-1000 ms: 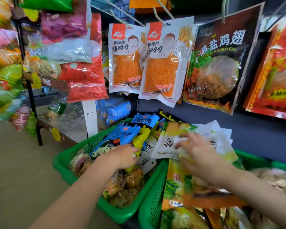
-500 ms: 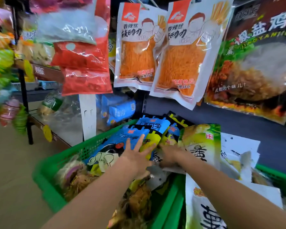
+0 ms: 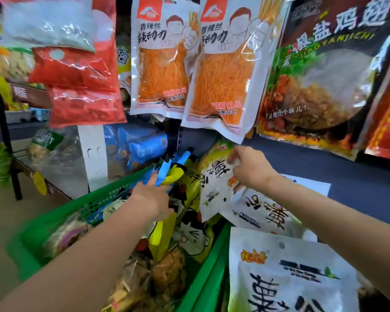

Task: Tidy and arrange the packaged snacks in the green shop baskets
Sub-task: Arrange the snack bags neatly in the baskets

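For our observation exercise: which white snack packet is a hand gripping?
The tilted white packet at the basket's far end, pinched by the right hand; the other white packets lie untouched nearer the camera.

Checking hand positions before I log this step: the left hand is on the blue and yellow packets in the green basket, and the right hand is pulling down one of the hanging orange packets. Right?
Not quite. The right hand grips a white packet with black characters over the baskets, not a hanging orange packet; those hang untouched above it. The left hand is on the blue and yellow packets in the green basket, as the head view shows.
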